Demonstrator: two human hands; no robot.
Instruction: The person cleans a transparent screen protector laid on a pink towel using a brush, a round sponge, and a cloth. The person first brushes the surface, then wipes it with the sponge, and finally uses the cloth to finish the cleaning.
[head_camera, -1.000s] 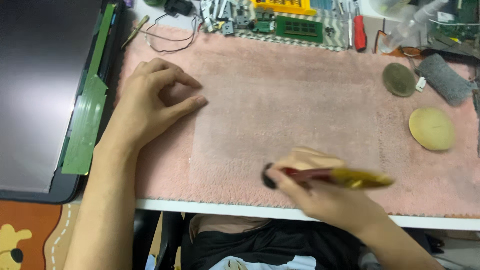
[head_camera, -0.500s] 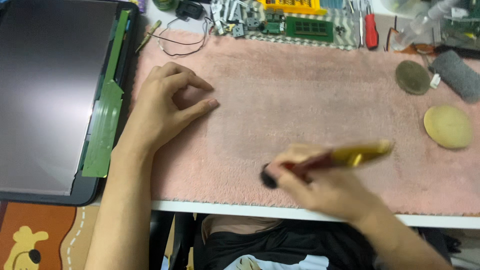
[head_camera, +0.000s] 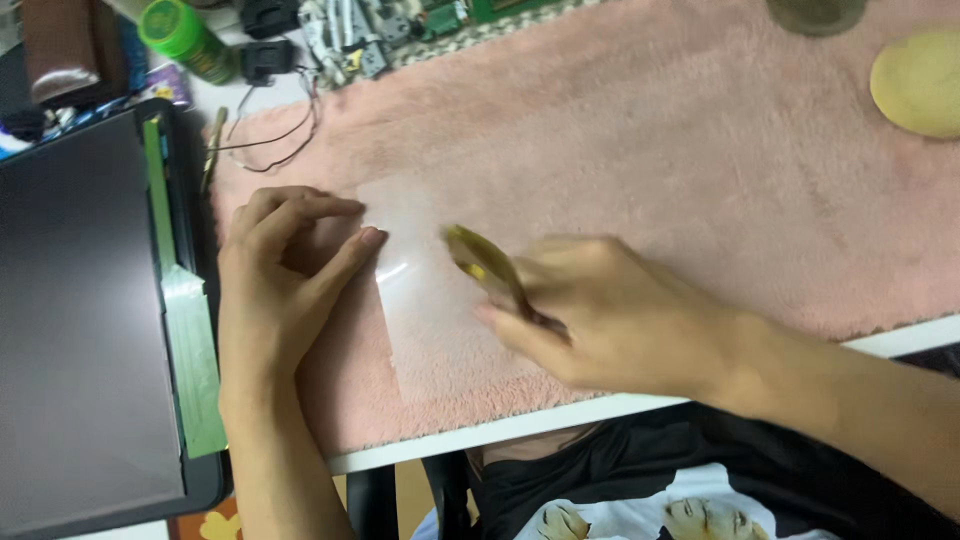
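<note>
Fingers: left hand (head_camera: 280, 275) loosely curled, pressing clear film (head_camera: 430, 290) | right hand (head_camera: 600, 310) clenched around gold tool (head_camera: 485, 265)

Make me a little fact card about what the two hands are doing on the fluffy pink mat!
Left hand: left hand rests on the clear film sheet, fingertips on its left edge
Right hand: right hand holds a yellow and red tool, tip pointing toward the upper left over the sheet
Surface: fluffy pink mat on a white table edge
Left of the mat: dark screen panel with a green strip along its side
Top left: green can, thin black wires
Top right: round tan pad
</note>
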